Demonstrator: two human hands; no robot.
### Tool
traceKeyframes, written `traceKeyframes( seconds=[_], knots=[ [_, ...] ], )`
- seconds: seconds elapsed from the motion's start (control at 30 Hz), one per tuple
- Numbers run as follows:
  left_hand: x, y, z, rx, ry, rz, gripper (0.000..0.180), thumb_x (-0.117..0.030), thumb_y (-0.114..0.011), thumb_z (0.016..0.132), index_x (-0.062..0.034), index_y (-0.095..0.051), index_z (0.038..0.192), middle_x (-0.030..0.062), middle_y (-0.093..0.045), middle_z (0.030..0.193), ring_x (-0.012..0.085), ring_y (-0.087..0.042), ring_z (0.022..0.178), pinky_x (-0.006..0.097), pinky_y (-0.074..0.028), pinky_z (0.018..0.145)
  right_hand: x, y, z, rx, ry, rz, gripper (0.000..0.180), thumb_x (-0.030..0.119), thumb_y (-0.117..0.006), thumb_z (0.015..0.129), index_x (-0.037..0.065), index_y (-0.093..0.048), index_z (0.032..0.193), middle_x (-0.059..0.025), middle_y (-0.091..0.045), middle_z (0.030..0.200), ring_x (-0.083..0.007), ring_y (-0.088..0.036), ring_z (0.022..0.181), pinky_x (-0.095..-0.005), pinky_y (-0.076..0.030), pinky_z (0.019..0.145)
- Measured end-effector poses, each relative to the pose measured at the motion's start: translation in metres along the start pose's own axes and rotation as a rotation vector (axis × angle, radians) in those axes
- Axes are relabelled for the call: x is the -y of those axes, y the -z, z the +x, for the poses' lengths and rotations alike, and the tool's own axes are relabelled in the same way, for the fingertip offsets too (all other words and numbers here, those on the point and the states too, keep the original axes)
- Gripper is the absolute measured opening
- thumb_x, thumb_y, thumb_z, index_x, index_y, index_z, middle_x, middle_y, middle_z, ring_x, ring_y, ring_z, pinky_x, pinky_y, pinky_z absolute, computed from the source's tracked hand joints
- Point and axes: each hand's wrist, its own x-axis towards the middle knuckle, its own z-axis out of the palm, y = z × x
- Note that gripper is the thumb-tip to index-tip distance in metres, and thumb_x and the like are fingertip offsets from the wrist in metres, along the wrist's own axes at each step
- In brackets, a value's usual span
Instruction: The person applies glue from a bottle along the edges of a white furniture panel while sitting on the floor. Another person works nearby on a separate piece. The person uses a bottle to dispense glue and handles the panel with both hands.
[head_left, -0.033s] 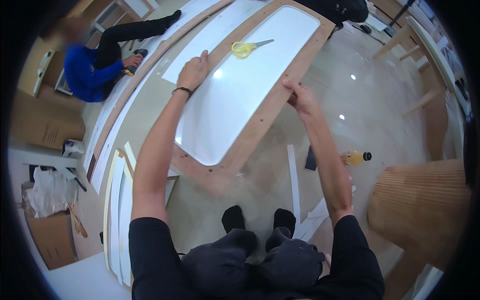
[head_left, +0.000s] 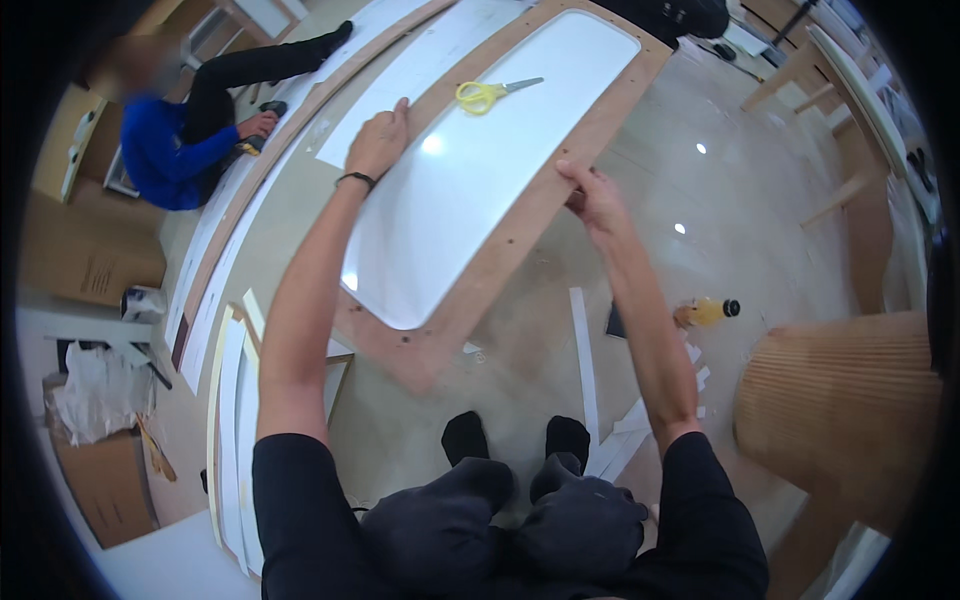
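Note:
A long wooden panel [head_left: 527,212] with a white, round-cornered inset [head_left: 460,200] stretches away from me at a slant, above the floor. Yellow-handled scissors [head_left: 480,97] lie on the white surface toward its far half, blades pointing right. My left hand [head_left: 378,142], with a dark band at the wrist, grips the panel's left edge; some of its fingers are hidden. On the opposite long edge my right hand [head_left: 598,198] holds on, thumb on top and fingers curled beneath. Small dark holes dot the wooden border. The near corner looks blurred.
Someone in blue [head_left: 160,150] sits at the far left beside long curved strips [head_left: 225,205]. White strips [head_left: 583,350] and a bottle of yellow liquid [head_left: 708,311] lie on the right floor. A ribbed brown piece [head_left: 840,390] stands farther right. Narrow boards [head_left: 232,430] lie at left.
The panel's near end has swung slightly left and toward me, with both hands still on its edges. The scissors have kept their place on it.

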Motion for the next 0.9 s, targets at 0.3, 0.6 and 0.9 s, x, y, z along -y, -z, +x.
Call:
traceKeyframes(
  seconds=[0.3, 0.6, 0.9],
  knots=[
    [-0.006, -0.012, 0.087, 0.195, -0.221, 0.07, 0.076, -0.059, -0.034, 0.107, 0.0065, -0.069, 0.09, 0.031, -0.07, 0.097, 0.0445, -0.067, 0.093, 0.048, -0.05, 0.088, -0.029, -0.058, -0.06, -0.118, 0.083, 0.222, 0.052, 0.031, -0.078, 0.09, 0.004, -0.058, 0.13, -0.0045, -0.067, 0.115, -0.0153, -0.063, 0.099, -0.0335, -0.047, 0.096],
    [0.065, -0.027, 0.166, 0.178, -0.871, 0.348, 0.026, -0.016, -0.042, 0.103, -0.0018, -0.058, 0.118, 0.0248, -0.062, 0.106, 0.0405, -0.059, 0.103, 0.045, -0.048, 0.091, -0.095, -0.1, -0.087, 0.238, 0.095, 0.397, 0.061, 0.02, -0.07, 0.094, 0.001, -0.046, 0.147, -0.0082, -0.057, 0.138, -0.0199, -0.05, 0.134, -0.0365, -0.038, 0.114],
    [0.099, -0.004, 0.211, 0.129, -0.409, 0.234, 0.035, -0.031, -0.052, 0.1, 0.0007, -0.067, 0.1, 0.0259, -0.071, 0.104, 0.0437, -0.068, 0.098, 0.046, -0.052, 0.085, -0.144, -0.19, -0.061, 0.518, 0.038, 0.269, 0.078, 0.005, -0.066, 0.089, 0.003, -0.032, 0.159, -0.0133, -0.043, 0.159, -0.0248, -0.04, 0.148, -0.0395, -0.037, 0.117]
  ],
)
